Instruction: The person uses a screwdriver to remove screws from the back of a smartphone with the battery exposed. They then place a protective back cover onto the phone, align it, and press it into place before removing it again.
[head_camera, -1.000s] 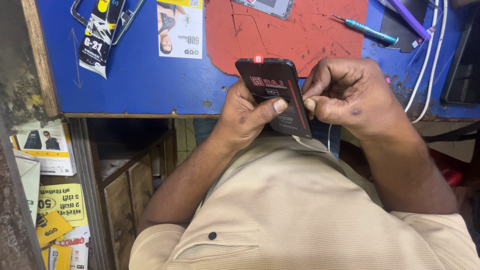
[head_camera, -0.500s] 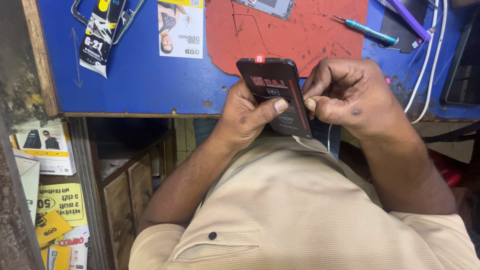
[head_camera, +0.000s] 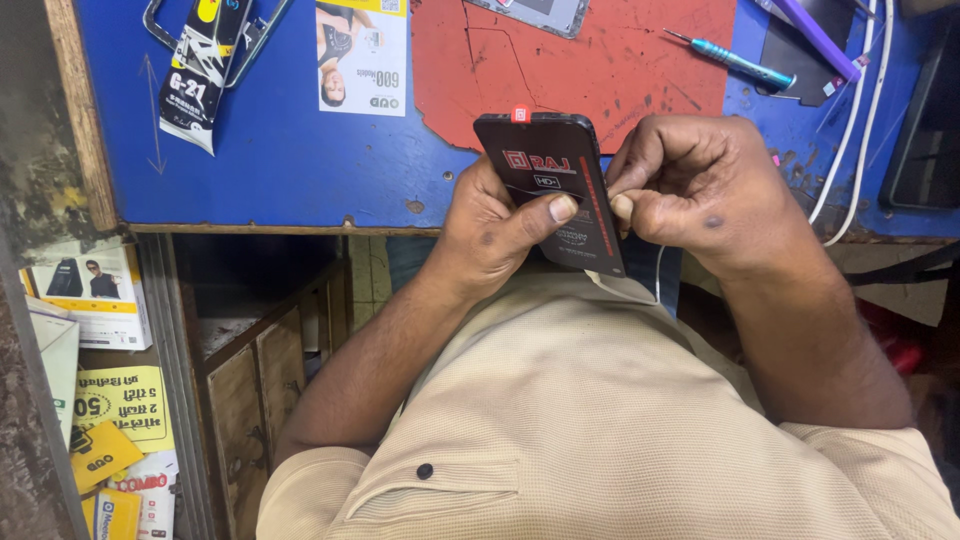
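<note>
Both hands work at the near edge of the bench, just above the lap. The left hand (head_camera: 490, 235) cradles a flat black rectangular pack (head_camera: 552, 190) from below and behind — thumb laid across its glossy front, tip reaching the right edge, remaining fingers hidden behind it. So left is clamped on the pack. The pack has rounded corners, a small red tab at the top edge and red + white print on the face; it sits tilted, top end toward the bench, bottom end toward the body.

The right hand (head_camera: 700, 190) is curled tight, fingers bunched together, thumb and forefinger pressed against the pack's right edge next to the left thumb tip. It's pinching there; can't tell exactly what's between the tips. A thin pale strip or film (head_camera: 625, 285) hangs off the pack's lower right corner, looping over the beige ribbed shirt (head_camera: 600, 430).

Bench top (head_camera: 280, 160) is blue painted board, scuffed, w/ chipped wooden edging. A red mat (head_camera: 620, 60), scratched and cut, lies just beyond the pack. On it, upper right: a slim teal-handled screwdriver (head_camera: 735, 62). White cables (head_camera: 850, 130) run down the right side near a dark flat slab at the frame edge. Upper left: a printed card (head_camera: 362, 55) and a black-and-white sachet (head_camera: 200, 80) lying over a metal frame piece. Below the bench, left — wooden drawers and yellow printed boxes (head_camera: 110, 420).
</note>
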